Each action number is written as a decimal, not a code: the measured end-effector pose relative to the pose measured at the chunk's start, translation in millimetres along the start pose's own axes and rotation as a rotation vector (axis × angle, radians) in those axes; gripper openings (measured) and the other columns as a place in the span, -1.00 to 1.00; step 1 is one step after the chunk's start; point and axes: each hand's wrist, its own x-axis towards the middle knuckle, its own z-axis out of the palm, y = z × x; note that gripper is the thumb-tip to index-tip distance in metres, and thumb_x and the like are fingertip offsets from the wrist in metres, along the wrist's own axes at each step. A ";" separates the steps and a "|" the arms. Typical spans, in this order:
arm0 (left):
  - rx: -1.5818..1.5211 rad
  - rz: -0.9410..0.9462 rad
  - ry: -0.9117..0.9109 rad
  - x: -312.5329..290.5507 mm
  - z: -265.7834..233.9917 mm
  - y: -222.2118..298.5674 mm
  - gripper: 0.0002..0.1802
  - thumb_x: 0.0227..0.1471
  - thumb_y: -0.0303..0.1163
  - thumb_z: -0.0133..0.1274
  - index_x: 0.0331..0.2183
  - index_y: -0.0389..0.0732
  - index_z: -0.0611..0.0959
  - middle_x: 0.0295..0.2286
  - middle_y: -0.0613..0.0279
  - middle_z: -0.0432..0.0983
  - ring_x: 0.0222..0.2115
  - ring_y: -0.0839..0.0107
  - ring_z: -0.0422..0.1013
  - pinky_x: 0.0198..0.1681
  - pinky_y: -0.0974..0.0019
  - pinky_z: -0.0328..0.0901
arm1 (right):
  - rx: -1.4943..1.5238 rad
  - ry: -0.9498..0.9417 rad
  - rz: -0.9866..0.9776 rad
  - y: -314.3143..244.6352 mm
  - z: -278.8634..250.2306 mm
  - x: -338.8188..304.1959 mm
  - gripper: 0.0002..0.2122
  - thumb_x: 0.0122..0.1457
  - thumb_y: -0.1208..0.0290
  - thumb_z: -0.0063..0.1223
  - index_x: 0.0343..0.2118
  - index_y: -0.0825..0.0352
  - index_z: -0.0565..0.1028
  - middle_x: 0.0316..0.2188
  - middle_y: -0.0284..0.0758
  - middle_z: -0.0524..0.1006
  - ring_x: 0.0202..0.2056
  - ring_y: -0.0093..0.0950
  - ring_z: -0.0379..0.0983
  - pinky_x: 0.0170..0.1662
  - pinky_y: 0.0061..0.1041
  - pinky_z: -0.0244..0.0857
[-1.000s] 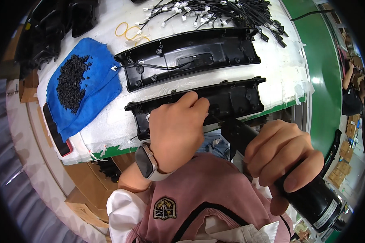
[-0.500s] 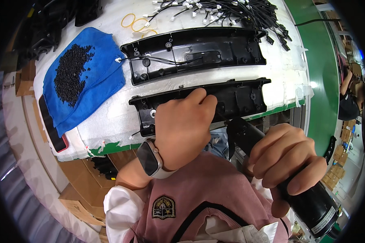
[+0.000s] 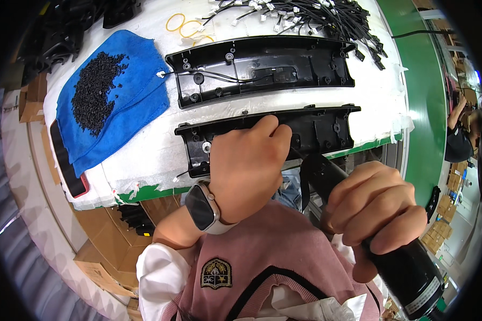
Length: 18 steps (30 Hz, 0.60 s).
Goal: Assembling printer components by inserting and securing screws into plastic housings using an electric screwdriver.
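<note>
the left hand lies palm down on the nearer long black moulded plastic panel, fingers spread flat over its middle and pinning it to the white padded bench top; it presses rather than grips. the right hand is wrapped tight round the thick black barrel of a powered screwdriver, whose front end angles up toward the panel's near edge just right of the left hand. the tip itself is hidden behind the left fingers, so whether it sits in a screw cannot be told.

to do this well, the panel probably needs to stay flat and unmoving under the left palm, with the fingers kept clear of the bit, and the driver brought square to the boss rather than slanted.

beyond lies a second black plastic panel with thin wiring across it. a blue cloth bearing a heap of small black screws lies to the left, a bundle of black cables with white plugs lies at the far edge, and yellow rubber bands are beside it.
</note>
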 end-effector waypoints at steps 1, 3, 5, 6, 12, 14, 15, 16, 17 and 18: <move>-0.002 0.005 0.002 0.9 0.0 1.0 -0.89 -0.14 -0.49 0.12 -0.53 -0.17 0.48 -0.58 0.23 0.32 -0.61 0.14 0.37 -0.59 0.18 0.25 | -0.002 -0.002 0.006 0.2 0.7 1.3 -0.73 -0.04 0.47 0.32 -0.46 0.44 0.39 -0.70 -0.24 0.40 -0.75 -0.39 0.32 -0.74 -0.49 0.21; 0.005 0.006 0.006 1.8 1.1 1.8 -0.87 -0.14 -0.49 0.12 -0.53 -0.17 0.46 -0.58 0.23 0.31 -0.61 0.14 0.36 -0.60 0.18 0.24 | 0.003 0.008 0.019 0.7 3.6 5.7 -0.79 0.00 0.55 0.26 -0.48 0.47 0.39 -0.71 -0.23 0.39 -0.75 -0.39 0.30 -0.74 -0.49 0.19; 0.001 0.007 0.015 1.7 3.5 1.0 -0.88 -0.14 -0.48 0.12 -0.53 -0.16 0.47 -0.58 0.23 0.31 -0.62 0.15 0.36 -0.60 0.19 0.24 | 0.005 -0.009 0.026 2.1 1.6 5.2 -0.79 -0.01 0.54 0.26 -0.48 0.46 0.39 -0.71 -0.23 0.39 -0.75 -0.39 0.31 -0.73 -0.49 0.20; -0.005 0.010 0.021 1.9 4.5 0.4 -0.88 -0.14 -0.48 0.12 -0.53 -0.16 0.47 -0.58 0.23 0.31 -0.62 0.15 0.36 -0.60 0.19 0.24 | 0.004 -0.023 0.033 2.9 0.1 5.2 -0.79 -0.01 0.53 0.26 -0.48 0.45 0.39 -0.70 -0.24 0.39 -0.75 -0.38 0.31 -0.73 -0.48 0.21; 0.011 0.005 0.039 -3.3 0.5 3.3 -0.86 -0.19 -0.50 0.11 -0.55 -0.14 0.45 -0.57 0.22 0.33 -0.63 0.12 0.38 -0.62 0.14 0.25 | -0.080 -0.069 0.104 -2.3 -0.9 9.5 -0.73 -0.06 0.44 0.32 -0.47 0.39 0.38 -0.66 -0.26 0.42 -0.71 -0.36 0.36 -0.67 -0.42 0.26; 0.010 -0.012 0.058 -4.0 6.0 1.9 -0.88 -0.20 -0.50 0.07 -0.56 -0.14 0.44 -0.57 0.21 0.33 -0.62 0.11 0.40 -0.61 0.11 0.26 | -0.077 -0.079 0.093 -4.1 1.3 8.2 -0.71 -0.06 0.43 0.33 -0.44 0.38 0.36 -0.65 -0.27 0.43 -0.70 -0.36 0.37 -0.65 -0.41 0.28; 0.043 -0.004 0.075 -2.7 6.9 3.5 -0.89 -0.23 -0.50 0.07 -0.57 -0.14 0.44 -0.58 0.22 0.32 -0.59 0.14 0.41 -0.61 0.13 0.26 | -0.099 -0.072 0.122 -6.5 2.5 9.4 -0.71 -0.06 0.43 0.33 -0.43 0.37 0.36 -0.65 -0.27 0.44 -0.70 -0.36 0.38 -0.65 -0.42 0.28; 0.072 0.019 0.088 -0.6 6.8 8.2 -0.89 -0.25 -0.49 0.06 -0.57 -0.14 0.45 -0.59 0.22 0.32 -0.56 0.17 0.42 -0.60 0.14 0.26 | -0.137 -0.058 0.147 -12.3 2.0 11.0 -0.70 -0.06 0.42 0.33 -0.42 0.36 0.36 -0.65 -0.28 0.45 -0.71 -0.37 0.38 -0.65 -0.43 0.29; 0.112 0.051 0.126 -0.9 7.8 10.1 -0.90 -0.30 -0.48 0.05 -0.58 -0.13 0.46 -0.58 0.25 0.32 -0.47 0.26 0.41 -0.60 0.19 0.27 | -0.083 -0.105 0.179 -13.9 -2.4 14.4 -0.69 -0.06 0.41 0.34 -0.41 0.37 0.37 -0.65 -0.28 0.46 -0.70 -0.37 0.39 -0.64 -0.41 0.32; 0.152 0.085 0.166 -2.7 8.3 10.6 -0.90 -0.30 -0.47 0.05 -0.59 -0.14 0.45 -0.57 0.28 0.30 -0.45 0.32 0.37 -0.59 0.24 0.26 | -0.067 -0.125 0.154 -16.0 -4.9 17.8 -0.69 -0.06 0.41 0.34 -0.41 0.37 0.37 -0.65 -0.28 0.46 -0.70 -0.37 0.39 -0.64 -0.41 0.32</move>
